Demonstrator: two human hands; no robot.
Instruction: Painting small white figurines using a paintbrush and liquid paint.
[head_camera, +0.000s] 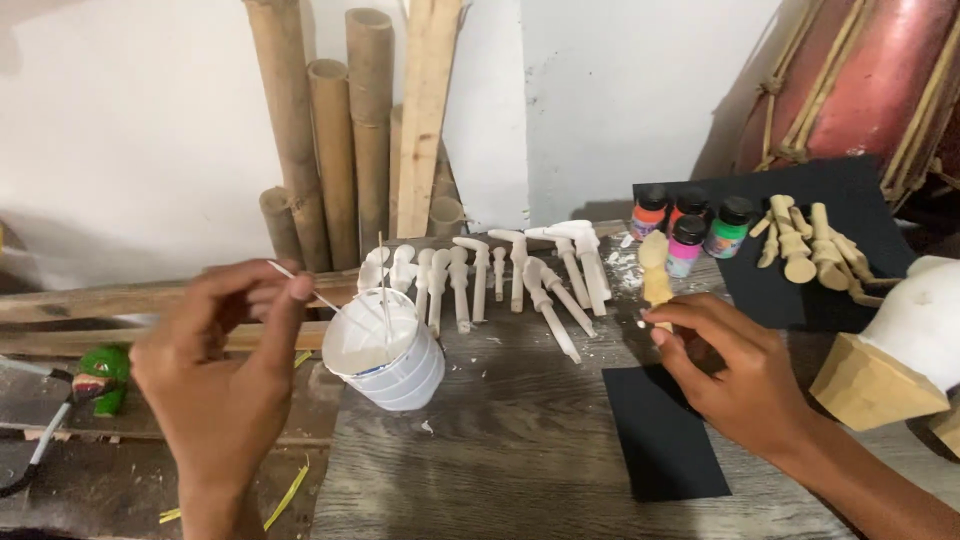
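Observation:
My left hand (225, 350) pinches a thin white stick (320, 296) whose tip reaches into a tilted white paint cup (392, 355) on the grey wooden table (500, 440). My right hand (735, 370) grips the lower end of a bare wooden peg figure (655, 268), held upright near the table's middle. Behind the cup lies a row of white-painted wooden pegs (500, 275).
Small paint bottles (690, 225) in orange, red, pink and green stand at the back. Unpainted wooden pieces (810, 245) lie on black paper. A black sheet (665, 430) is near my right wrist. Bamboo poles (340, 140) lean on the wall. A half-white wooden block (895, 350) is right.

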